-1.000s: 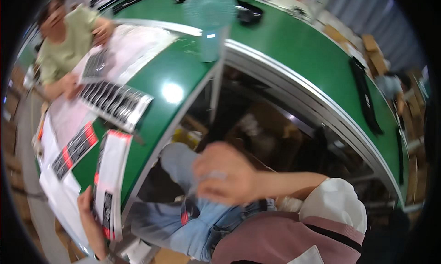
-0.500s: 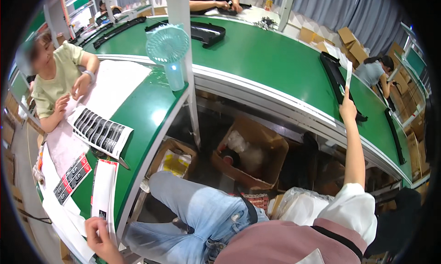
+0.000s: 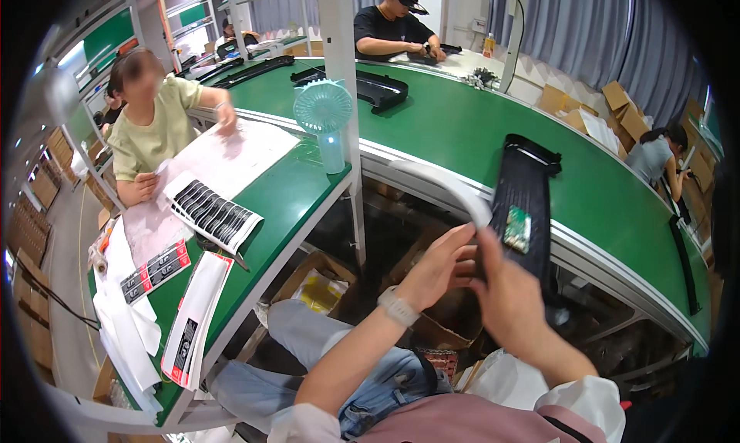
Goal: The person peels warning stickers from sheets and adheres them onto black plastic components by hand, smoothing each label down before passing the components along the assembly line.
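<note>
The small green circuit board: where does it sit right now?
Head view, right of centre: the green circuit board lies on the long black tray, just above the right hand.

tray: long black plastic tray (image 3: 526, 204), standing roughly lengthwise, right of centre in the frame, its top end over the green conveyor edge, its lower end at the hands
circuit board: small green board (image 3: 516, 229) sitting on the tray's face, about midway down
white strip: curved white strip (image 3: 439, 186), arcing from centre frame down to the tray's left edge, looks slightly blurred
</note>
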`<act>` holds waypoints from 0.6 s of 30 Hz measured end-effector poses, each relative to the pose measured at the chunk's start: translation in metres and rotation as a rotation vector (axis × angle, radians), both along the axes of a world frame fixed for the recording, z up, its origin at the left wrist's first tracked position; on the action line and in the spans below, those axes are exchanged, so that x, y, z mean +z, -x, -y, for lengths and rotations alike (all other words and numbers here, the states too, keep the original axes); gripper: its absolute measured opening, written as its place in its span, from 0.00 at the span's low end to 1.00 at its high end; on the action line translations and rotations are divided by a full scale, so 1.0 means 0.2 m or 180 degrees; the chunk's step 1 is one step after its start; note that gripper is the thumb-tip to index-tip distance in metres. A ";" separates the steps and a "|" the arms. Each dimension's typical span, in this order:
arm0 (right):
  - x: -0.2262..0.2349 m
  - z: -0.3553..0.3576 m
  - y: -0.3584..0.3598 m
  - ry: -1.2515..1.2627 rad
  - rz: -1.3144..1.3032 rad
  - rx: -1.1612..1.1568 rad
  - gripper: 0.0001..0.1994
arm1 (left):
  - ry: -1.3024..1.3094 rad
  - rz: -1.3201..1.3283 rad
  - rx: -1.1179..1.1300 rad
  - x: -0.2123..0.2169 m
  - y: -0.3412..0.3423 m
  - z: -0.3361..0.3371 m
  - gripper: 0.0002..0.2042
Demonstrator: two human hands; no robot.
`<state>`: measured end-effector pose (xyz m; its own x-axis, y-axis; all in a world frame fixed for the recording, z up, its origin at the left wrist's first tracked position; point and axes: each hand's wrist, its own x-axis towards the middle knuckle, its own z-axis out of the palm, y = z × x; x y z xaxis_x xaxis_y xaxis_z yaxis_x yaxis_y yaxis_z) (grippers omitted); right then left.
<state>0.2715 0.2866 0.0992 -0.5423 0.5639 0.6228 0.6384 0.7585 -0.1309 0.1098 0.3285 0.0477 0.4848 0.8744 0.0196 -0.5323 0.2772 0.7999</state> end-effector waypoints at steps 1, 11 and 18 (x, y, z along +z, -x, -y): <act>-0.03 0.05 0.01 0.0130 0.0045 0.0071 0.40 | 0.0182 0.0050 0.0281 -0.02 -0.08 -0.06 0.32; 0.18 0.05 -0.17 0.0887 -0.1099 0.0009 0.44 | -0.1044 -0.1126 0.1480 -0.02 0.22 0.36 0.39; 0.29 -0.11 0.10 -0.1380 0.0677 0.0801 0.25 | -0.2022 -0.3351 0.1801 0.14 0.70 1.08 0.35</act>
